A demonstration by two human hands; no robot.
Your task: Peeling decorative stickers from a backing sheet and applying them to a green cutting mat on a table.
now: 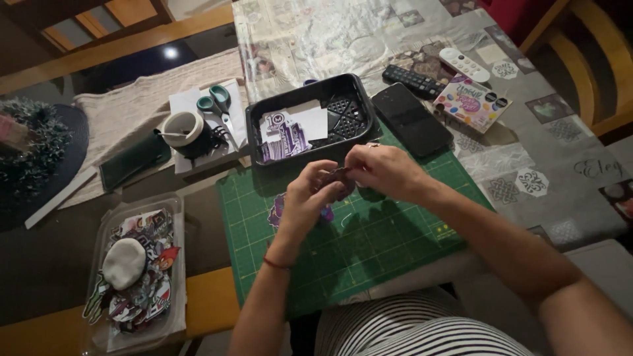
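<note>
Green gridded cutting mat (369,244) on cluttered tabletop (560,132), black plastic tray (310,118) behind.
Left hand (306,201) and right hand (382,171) fingers pinch one small purple sticker cutout (341,175).

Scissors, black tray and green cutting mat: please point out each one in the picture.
Scissors (221,105): head view, on the teal handles.
Black tray (254,135): head view, on its left rim.
Green cutting mat (369,244): head view, on a bare gridded part below the hands.
</note>
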